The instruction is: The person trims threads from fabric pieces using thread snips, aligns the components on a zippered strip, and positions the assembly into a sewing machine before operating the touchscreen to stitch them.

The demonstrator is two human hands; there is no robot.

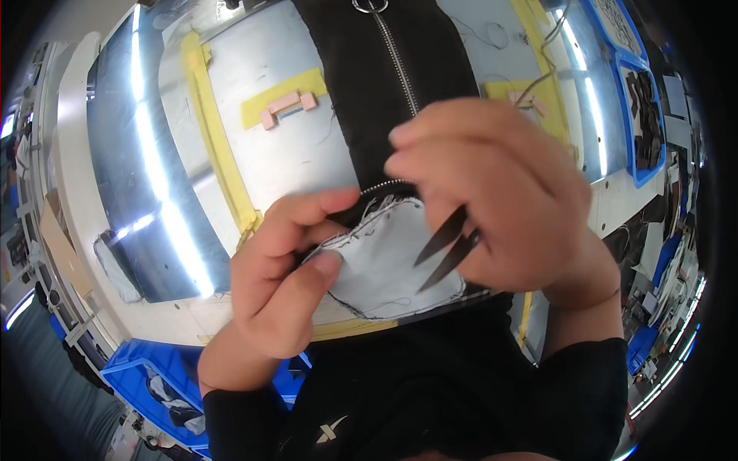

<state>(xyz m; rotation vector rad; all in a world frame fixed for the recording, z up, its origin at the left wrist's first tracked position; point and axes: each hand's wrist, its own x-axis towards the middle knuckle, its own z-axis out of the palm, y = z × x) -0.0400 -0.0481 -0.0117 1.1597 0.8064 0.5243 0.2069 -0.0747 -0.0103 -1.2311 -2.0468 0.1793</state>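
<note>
My left hand (288,273) grips the left edge of a rounded pale grey fabric piece (388,273), thumb on its face. Loose threads fray along its upper edge. The piece adjoins a black fabric strip (334,34) with a silver zipper (388,50), a metal ring (370,4) and a curved zipper seam. My right hand (503,200) is curled around dark pointed snips (440,250), whose two blades lie over the pale piece, apart and aimed down-left. Its upper fingers are by the black fabric; whether they touch it I cannot tell.
A metal work plate (277,161) bears yellow tape strips (211,131) and pink blocks (280,104). Blue bins with fabric pieces stand at the lower left (127,369) and upper right (638,177). A small pale pad (115,265) lies at the left.
</note>
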